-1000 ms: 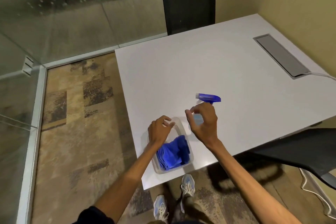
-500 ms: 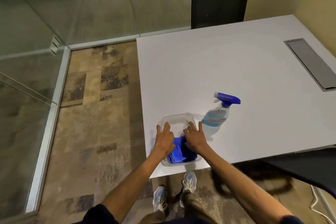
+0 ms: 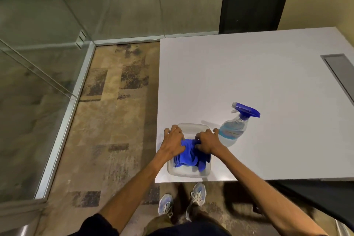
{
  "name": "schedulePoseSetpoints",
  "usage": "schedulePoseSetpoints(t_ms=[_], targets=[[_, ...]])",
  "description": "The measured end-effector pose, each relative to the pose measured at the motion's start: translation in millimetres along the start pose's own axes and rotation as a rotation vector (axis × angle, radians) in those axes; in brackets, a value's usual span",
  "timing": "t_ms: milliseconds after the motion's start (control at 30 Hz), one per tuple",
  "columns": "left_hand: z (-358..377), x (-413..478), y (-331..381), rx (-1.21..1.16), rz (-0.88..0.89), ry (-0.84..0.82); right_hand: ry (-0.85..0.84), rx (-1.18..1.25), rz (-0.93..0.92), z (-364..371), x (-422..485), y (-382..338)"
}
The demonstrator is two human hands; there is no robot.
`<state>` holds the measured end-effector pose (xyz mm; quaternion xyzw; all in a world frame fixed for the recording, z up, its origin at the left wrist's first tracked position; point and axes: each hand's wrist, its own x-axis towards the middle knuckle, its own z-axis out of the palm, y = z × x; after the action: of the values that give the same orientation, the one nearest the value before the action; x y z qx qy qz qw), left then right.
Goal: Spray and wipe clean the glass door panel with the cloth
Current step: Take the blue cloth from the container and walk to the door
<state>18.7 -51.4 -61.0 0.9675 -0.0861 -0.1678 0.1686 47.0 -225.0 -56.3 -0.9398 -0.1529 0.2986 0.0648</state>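
A blue cloth lies bunched in a clear plastic tub at the near left corner of the white table. My left hand and my right hand are both in the tub, fingers curled into the cloth from either side. A clear spray bottle with a blue trigger head stands upright just right of the tub, untouched. Glass panels run along the left side and the back of the room.
A black chair stands behind the table's far edge. Another black chair sits at the near right. A grey cable hatch is set into the table at the right. Patterned carpet lies between table and glass.
My right hand has left the spray bottle, which stands on the table. Both hands have dropped into the tub and closed onto the blue cloth. The view has shifted left.
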Motion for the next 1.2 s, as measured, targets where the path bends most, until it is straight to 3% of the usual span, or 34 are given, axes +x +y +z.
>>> schedulePoseSetpoints(t_ms=[233, 467, 700, 767, 833, 900, 1133, 1200], targets=[[-21.9, -15.0, -4.8, -0.553, -0.175, 0.274, 0.02, 0.41, -0.016, -39.6, -3.6, 12.7], [-59.0, -43.9, -14.3, -1.032, -0.27, 0.543, 0.151, 0.727, -0.202, -83.6, -16.7, -19.8], [-90.7, -95.5, -40.2, -1.775, -0.404, 0.506, 0.275, 0.884, -0.494, -97.9, -45.9, -82.0], [-97.8, -117.7, -51.9, -1.962, -0.464, 0.386, 0.273, 0.886, -0.563, -92.6, -57.0, -105.8], [-99.1, -147.1, -66.7, -1.927, -0.486, 0.242, 0.259, 0.888, -0.614, -82.8, -67.7, -129.6], [-96.0, -178.1, -81.0, -1.809, -0.531, 0.221, 0.243, 0.893, -0.653, -70.5, -77.5, -153.1], [-78.2, -282.4, -114.9, -1.691, -0.593, 0.46, 0.045, 1.029, -0.694, -25.6, -105.9, -235.2], [-74.6, -309.7, -120.9, -1.659, -0.602, 0.581, -0.088, 1.098, -0.639, -13.5, -108.8, -260.2]])
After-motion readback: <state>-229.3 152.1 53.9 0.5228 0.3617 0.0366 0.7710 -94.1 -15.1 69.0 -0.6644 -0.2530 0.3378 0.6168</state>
